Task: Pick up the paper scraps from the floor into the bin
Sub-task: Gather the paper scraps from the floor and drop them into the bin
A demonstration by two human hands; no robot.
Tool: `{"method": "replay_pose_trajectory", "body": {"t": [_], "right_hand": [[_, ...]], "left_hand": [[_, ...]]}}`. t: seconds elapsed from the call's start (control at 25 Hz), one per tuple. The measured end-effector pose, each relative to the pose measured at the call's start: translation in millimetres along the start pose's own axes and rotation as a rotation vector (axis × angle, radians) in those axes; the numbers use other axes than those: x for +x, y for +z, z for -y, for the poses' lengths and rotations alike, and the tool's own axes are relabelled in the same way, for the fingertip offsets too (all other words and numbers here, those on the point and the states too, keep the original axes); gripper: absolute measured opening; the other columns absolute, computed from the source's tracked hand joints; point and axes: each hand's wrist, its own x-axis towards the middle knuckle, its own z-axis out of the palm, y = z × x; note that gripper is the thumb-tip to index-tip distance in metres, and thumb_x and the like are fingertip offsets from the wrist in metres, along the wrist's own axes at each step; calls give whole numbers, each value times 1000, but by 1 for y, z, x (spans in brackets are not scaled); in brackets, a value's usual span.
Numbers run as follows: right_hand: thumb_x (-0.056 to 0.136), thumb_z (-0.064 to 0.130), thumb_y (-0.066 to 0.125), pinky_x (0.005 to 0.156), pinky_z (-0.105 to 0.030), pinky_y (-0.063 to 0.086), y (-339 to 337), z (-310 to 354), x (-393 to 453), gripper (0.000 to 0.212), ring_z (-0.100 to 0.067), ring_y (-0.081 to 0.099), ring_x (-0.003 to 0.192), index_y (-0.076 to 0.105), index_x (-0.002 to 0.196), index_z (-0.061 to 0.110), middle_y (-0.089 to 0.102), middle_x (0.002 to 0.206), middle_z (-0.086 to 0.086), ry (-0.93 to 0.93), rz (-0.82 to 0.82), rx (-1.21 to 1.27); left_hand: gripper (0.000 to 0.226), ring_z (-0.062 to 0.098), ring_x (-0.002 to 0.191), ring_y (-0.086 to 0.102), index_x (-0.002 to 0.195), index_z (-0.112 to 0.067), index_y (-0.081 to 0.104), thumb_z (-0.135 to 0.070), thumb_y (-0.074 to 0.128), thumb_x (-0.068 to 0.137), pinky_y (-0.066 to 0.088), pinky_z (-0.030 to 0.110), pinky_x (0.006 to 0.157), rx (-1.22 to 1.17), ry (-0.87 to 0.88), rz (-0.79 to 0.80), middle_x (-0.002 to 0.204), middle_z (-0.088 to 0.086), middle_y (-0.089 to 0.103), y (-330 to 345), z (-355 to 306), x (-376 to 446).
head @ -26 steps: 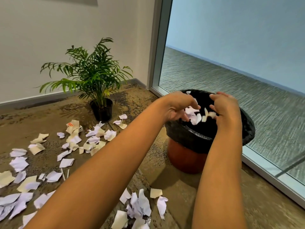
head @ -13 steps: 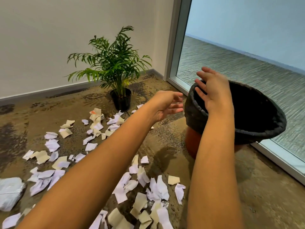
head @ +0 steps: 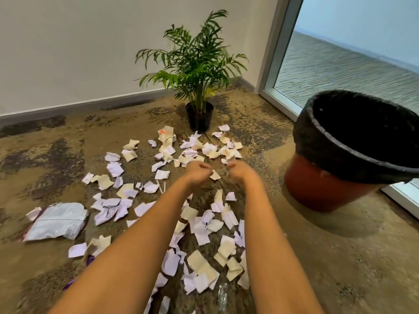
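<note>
Several white and cream paper scraps (head: 200,265) lie scattered over the patterned carpet, from under my forearms out to a far cluster (head: 190,152) near a plant. The bin (head: 317,189), a red-brown tub with a black liner, stands on the floor at the right, and its inside looks dark. My left hand (head: 196,171) and my right hand (head: 239,171) hover side by side, low over the far scraps. Their fingers hang loosely curled and nothing shows in them. One cream scrap (head: 215,175) lies between the two hands.
A potted palm (head: 199,118) stands by the wall behind the scraps. A crumpled white plastic bag (head: 56,220) lies at the left. A glass partition with a metal frame (head: 269,53) runs behind the bin. Bare carpet lies in front of the bin.
Both hands let paper drop over the bin, then swung left and down to the scraps on the floor. The view turned left, so the bin now sits at the right edge.
</note>
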Motion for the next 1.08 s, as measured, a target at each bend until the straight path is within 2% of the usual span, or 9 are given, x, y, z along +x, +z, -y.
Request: {"method": "replay_pose_trajectory", "body": {"t": [0.08,0.2,0.28,0.32,0.4,0.56,0.68,0.88,1.08], "right_hand": [[99,14,50,107,-38,42,40,-6,-3,48,-32,45,132,41,145,6,41,149,-17,46,91,-63],[101,29,49,108,-30,40,79,-10,-9,52,-33,19,147,37,148,10,19,160,-12,123,116,-22],[99,48,46,119,-52,19,95,-4,-13,63,-40,-5,149,36,149,11,2,164,-8,187,125,-183],[95,55,48,117,-61,12,101,0,-15,73,-43,-9,148,28,153,14,-4,163,-11,245,122,-194],[88,62,54,113,-65,16,109,10,-18,89,-49,-6,146,14,155,18,-10,161,-16,332,113,-154],[87,43,64,109,-63,26,129,27,-27,93,-54,-2,143,6,155,20,-12,159,-15,386,105,-158],[87,40,63,107,-62,30,148,34,-36,84,-50,6,142,14,152,19,0,157,-15,379,47,-186],[96,31,52,100,-56,38,180,36,-52,51,-37,25,135,33,142,21,23,150,-13,280,-158,-238],[99,16,46,95,-46,48,187,39,-56,46,-39,28,135,32,143,18,18,153,-16,198,-181,-199]], "left_hand": [[28,25,102,60,118,-8,63,-6,56,92,49,32,82,131,21,28,121,14,62,-6,37,-2],[48,32,131,43,132,-22,54,-17,63,86,40,43,105,461,10,29,146,10,40,-10,80,-5],[64,37,143,24,141,-30,43,-23,67,82,28,53,113,597,10,57,158,8,18,-15,98,-7],[74,38,146,19,145,-31,37,-23,71,80,27,53,114,617,12,103,161,7,10,-18,105,-9],[97,37,147,17,150,-32,27,-25,83,71,30,51,114,619,-12,236,163,5,-2,-26,114,-10],[124,36,148,15,154,-35,14,-32,93,57,36,51,111,783,-12,336,163,2,-9,-31,119,-18],[116,36,146,18,152,-28,25,-35,92,58,39,52,108,896,24,279,162,3,3,-28,123,-22],[66,39,136,29,141,-26,47,-23,73,80,37,48,110,886,118,112,152,9,25,-28,135,-21],[49,35,135,39,135,-19,57,-4,60,88,37,42,110,806,109,18,153,12,29,-32,135,-20]]}}
